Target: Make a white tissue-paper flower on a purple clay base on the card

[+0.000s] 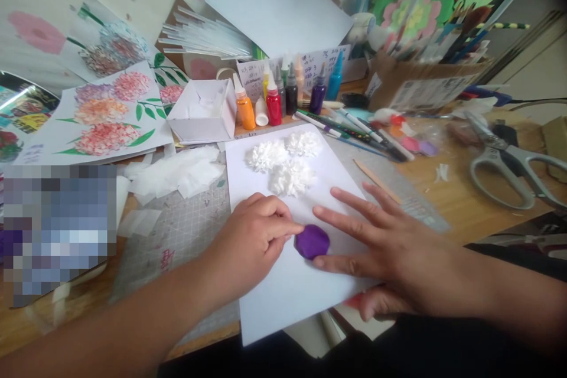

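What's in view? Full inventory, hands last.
Table: 1, brown, across view
Mat: 1, grey, on table
Sheet: 1, white, over mat
Disc: 1, purple, on sheet
Ruffled pieces: 3, white, on sheet
Scraps: several, white, left of sheet
Bottles: several, mixed, behind sheet
Small box: 1, white, beside bottles
Slender tools: several, mixed, right of bottles
Stick: 1, tan, right of sheet
Scissors: 1, grey, far right
Cardboard box: 1, brown, upper right
Paper flower: 1, green-pink, upper right
Flower pictures: several, multicoloured, upper left
Strips: many, whitish, upper left
Large paper: 1, white, top
Left hand: 1, bare, at disc's left edge
Right hand: 1, bare, spread, at disc's right
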Demonstrator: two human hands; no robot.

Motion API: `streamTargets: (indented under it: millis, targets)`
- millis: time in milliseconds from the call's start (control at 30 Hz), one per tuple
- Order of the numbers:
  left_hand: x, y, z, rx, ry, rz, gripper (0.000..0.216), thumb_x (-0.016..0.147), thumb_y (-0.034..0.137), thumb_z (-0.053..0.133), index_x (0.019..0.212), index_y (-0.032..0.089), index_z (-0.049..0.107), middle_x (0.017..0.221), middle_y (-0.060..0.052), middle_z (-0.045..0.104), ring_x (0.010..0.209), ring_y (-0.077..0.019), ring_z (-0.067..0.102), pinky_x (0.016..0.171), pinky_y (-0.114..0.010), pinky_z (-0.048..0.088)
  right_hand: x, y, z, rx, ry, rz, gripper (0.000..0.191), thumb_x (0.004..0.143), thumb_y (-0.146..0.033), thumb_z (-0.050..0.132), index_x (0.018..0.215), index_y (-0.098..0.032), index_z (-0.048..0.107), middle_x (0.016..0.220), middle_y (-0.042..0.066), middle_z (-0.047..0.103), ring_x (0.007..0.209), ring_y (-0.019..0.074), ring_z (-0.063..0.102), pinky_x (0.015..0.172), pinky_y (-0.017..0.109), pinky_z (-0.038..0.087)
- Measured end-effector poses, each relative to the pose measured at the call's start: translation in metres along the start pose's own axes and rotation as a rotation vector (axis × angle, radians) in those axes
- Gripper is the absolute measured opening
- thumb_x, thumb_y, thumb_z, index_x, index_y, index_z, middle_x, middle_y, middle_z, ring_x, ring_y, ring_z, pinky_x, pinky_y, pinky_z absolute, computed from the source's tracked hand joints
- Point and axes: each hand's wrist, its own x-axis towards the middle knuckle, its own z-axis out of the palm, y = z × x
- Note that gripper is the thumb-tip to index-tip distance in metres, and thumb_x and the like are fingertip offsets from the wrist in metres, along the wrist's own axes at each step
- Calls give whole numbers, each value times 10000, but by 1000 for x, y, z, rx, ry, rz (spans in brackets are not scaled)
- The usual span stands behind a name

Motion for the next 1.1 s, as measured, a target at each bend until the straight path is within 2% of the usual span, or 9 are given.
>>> streamTargets:
  millis: [133, 267, 367, 467, 567, 733, 900, 1033, 1100]
  targets:
    - [-2, 2, 1, 2, 2, 18, 409, 810, -3, 434, 986, 255, 698, 895, -25, 616, 858, -163, 511, 768, -342, 440, -4, 2, 3, 5, 13, 15, 702, 784, -723, 443, 1410, -472, 249, 1549, 5, 129, 1390, 382, 85, 1037, 661, -5]
    - [-5, 5, 2, 9, 25, -21, 370, 824, 37, 448, 1064, 222, 661, 954, -35, 602, 895, -168, 507, 813, -351, 443, -7, 3, -1, 46, 9, 46, 800, 776, -725, 454, 1451, -359, 230, 1547, 49, 129, 1385, 395, 90, 1049, 658, 46]
    - [-7, 6, 4, 30, 8, -28, 426, 816, 30, 440, 1143, 238, 617, 1038, -36, 573, 961, -175, 492, 861, -358, 435, -8, 3, -2, 56, -40, 57, 831, 790, -730, 418, 1466, -289, 221, 1544, 73, 120, 1385, 404, 67, 1038, 679, 76]
    - [-8, 6, 5, 34, -44, -23, 473, 809, 4, 420, 1134, 285, 620, 1034, -17, 560, 954, -167, 485, 860, -348, 434, -5, 2, -3, 96, -66, 92, 836, 808, -724, 387, 1473, -251, 207, 1544, 90, 106, 1390, 386, 62, 1042, 664, 139]
    - [-7, 6, 4, 8, -25, -50, 446, 823, 17, 410, 1130, 265, 619, 1016, -24, 559, 939, -165, 489, 845, -343, 443, -1, 2, -5, 137, -70, 151, 843, 822, -711, 379, 1472, -197, 224, 1538, 124, 111, 1392, 375, 67, 1051, 642, 169]
    - [-6, 6, 3, -14, -57, -48, 436, 813, 4, 400, 1056, 263, 653, 995, -31, 555, 924, -171, 490, 837, -349, 449, 5, 3, -9, 177, -132, 155, 841, 803, -731, 383, 1460, -220, 266, 1539, 114, 105, 1389, 386, 42, 1038, 672, 135]
    - [-6, 4, 5, -5, -12, -70, 442, 827, 27, 403, 1155, 244, 606, 1027, -45, 557, 943, -177, 496, 862, -370, 449, 11, 1, -10, 202, -151, 174, 807, 832, -707, 357, 1463, -213, 256, 1536, 117, 111, 1389, 382, 21, 1021, 689, 151]
    - [-5, 5, 6, 40, -47, -59, 452, 823, 24, 409, 1146, 269, 606, 1036, -40, 545, 940, -182, 486, 851, -377, 445, 16, 1, -10, 187, -115, 176, 785, 834, -691, 387, 1438, -194, 326, 1524, 141, 166, 1383, 400, 76, 1002, 705, 181]
    - [-4, 5, 5, 65, -74, -36, 457, 815, 12, 415, 1115, 285, 625, 1030, -36, 543, 932, -182, 482, 841, -373, 444, 18, 5, -12, 163, -11, 188, 713, 837, -657, 436, 1389, -206, 417, 1494, 138, 274, 1367, 404, 176, 997, 714, 185]
